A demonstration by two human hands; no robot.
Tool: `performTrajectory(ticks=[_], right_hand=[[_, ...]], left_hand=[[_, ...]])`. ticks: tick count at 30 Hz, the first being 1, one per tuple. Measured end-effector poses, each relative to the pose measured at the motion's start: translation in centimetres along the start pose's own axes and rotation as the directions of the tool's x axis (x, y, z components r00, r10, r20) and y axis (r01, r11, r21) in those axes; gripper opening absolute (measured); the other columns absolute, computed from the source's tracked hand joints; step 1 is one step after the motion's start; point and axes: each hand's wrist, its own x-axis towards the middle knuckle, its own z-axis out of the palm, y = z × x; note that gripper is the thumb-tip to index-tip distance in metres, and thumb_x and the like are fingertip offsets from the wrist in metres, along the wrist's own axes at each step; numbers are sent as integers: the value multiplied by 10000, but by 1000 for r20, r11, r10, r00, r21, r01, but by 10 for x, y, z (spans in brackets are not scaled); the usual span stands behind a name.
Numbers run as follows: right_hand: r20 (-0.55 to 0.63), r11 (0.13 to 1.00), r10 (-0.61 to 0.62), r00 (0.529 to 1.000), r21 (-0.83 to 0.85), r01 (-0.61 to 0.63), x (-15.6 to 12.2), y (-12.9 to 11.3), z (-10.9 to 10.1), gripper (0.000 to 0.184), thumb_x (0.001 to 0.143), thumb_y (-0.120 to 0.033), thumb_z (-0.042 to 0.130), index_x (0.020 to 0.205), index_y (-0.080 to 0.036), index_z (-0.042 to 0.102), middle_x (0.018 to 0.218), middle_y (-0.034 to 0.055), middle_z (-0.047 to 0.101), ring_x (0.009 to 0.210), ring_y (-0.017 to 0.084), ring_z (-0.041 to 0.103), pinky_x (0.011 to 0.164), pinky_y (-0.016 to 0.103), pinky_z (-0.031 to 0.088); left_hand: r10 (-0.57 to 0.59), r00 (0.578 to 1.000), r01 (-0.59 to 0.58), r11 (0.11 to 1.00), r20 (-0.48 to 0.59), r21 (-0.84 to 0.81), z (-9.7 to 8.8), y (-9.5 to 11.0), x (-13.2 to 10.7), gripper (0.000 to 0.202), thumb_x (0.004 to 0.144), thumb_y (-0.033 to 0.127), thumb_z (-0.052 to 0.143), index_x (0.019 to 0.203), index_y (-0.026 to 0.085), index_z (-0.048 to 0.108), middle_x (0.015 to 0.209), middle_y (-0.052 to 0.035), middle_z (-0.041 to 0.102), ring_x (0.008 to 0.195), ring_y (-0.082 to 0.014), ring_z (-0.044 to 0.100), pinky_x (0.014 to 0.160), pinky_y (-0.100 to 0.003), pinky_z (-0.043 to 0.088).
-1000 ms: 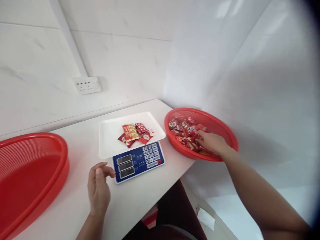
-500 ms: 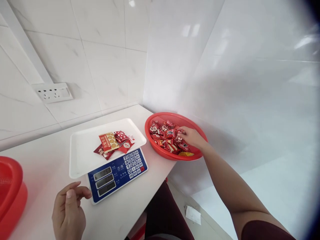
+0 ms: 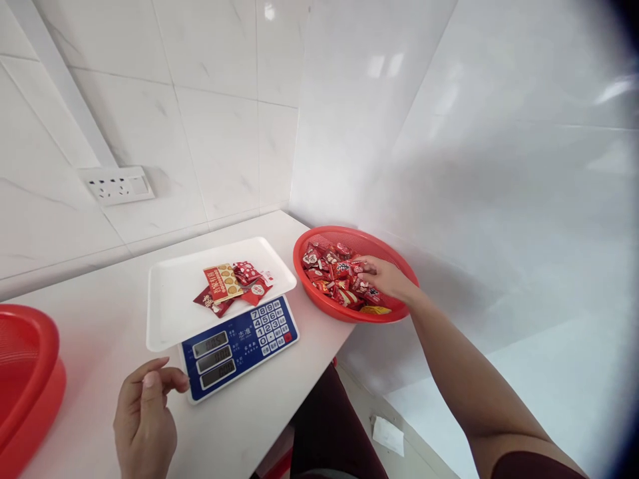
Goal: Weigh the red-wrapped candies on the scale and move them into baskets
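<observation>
My right hand (image 3: 385, 278) reaches into the red plastic basket (image 3: 324, 307), its fingertips touching the small red snack packets (image 3: 339, 269) heaped there. Its fingers are slightly spread, and no packet shows lifted in them. My left hand (image 3: 146, 416) hovers by the lower left corner of the digital scale (image 3: 240, 347), empty, with fingers loosely curled and apart. On the scale's white tray (image 3: 174, 286) lies a small pile of packets (image 3: 257, 291), mostly red, with a yellow and red packet (image 3: 223, 283) on top.
Another red basket (image 3: 30, 372) stands at the left edge of the white table (image 3: 224, 426). Tiled wall runs behind, with a power socket (image 3: 117, 185). A glossy white panel (image 3: 474, 199) rises close on the right. Something white (image 3: 388, 436) lies on the floor.
The view has shifted slightly, so the scene sits a little further right. My right hand stays among the packets with its fingers a bit changed; my left hand keeps its pose.
</observation>
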Motion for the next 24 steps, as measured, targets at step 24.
performTrajectory(ticks=[24], right_hand=[[-161, 905, -185, 969, 356, 232, -16, -135, 58, 157, 725, -300, 594, 854, -217, 625, 892, 42, 671, 839, 225, 620, 805, 401, 479]], left_hand=[[49, 998, -44, 995, 50, -93, 4, 4, -7, 269, 895, 437, 423, 900, 195, 539, 606, 29, 541, 567, -105, 503, 571, -229, 403]])
